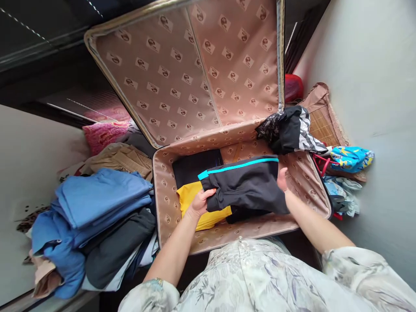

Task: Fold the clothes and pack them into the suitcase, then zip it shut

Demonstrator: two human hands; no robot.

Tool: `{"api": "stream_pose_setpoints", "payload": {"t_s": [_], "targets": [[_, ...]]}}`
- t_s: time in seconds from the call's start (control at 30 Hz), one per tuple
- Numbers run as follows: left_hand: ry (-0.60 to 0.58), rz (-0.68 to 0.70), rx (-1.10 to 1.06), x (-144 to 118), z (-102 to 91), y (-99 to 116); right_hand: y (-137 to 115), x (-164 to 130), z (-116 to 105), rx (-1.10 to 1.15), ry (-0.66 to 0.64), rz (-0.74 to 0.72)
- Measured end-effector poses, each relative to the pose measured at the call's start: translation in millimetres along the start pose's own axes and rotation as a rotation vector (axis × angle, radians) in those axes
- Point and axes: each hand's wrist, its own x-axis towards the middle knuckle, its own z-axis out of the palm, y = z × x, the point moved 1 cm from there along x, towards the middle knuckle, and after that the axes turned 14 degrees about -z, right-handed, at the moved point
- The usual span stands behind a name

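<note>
Both hands hold a folded dark garment with a teal stripe [247,184] at frame centre, above the open suitcase [302,177]: left hand [199,203] clamped on its left edge, right hand [282,178] pressed against its right edge. Beneath lie a yellow garment [195,203] and black clothing [191,167]. A pile of blue clothes [94,203] sits lower left; a black-and-white garment [292,130] drapes the suitcase's upper right corner.

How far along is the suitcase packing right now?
Done: a yellow garment and a black one already lie in the open suitcase. In hand: the left hand and right hand hold a folded dark garment with a teal stripe over the case. Left: a pile of blue and dark clothes beside it, and a black-and-white garment draped on the rim.
</note>
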Motion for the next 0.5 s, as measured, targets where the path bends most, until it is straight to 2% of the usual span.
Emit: {"api": "stream_pose_setpoints", "payload": {"t_s": [0.07,0.17,0.23,0.27,0.3,0.37,0.4,0.43,0.5], "targets": [[0.051,-0.066,0.04,3.3,-8.6,-5.7,20.3,-12.0,-9.8,0.344,0.117,0.324],[0.079,-0.137,0.067,10.1,-9.9,-20.3,34.4,-18.5,-9.7,0.945,0.183,0.805],[0.075,-0.139,0.058,18.2,-6.2,-23.1,42.0,-15.5,-8.5,1.122,0.254,1.032],[0.067,-0.13,0.054,24.1,-4.1,-20.4,48.7,-12.8,-9.4,1.145,0.317,1.103],[0.054,-0.118,0.055,31.5,-2.1,-14.8,58.0,-9.3,-11.6,1.11,0.376,1.113],[0.037,-0.066,0.08,50.8,1.6,3.4,83.1,-1.5,-18.3,0.98,0.437,1.042],[0.064,-0.025,0.118,62.1,3.1,14.4,97.1,2.6,-21.7,0.893,0.433,1.003],[0.146,0.022,0.196,73.9,4.6,25.2,110.3,6.8,-24.4,0.785,0.406,0.985],[0.419,0.106,0.406,95.0,7.8,42.1,129.5,15.1,-25.3,0.503,0.285,1.021]]}}
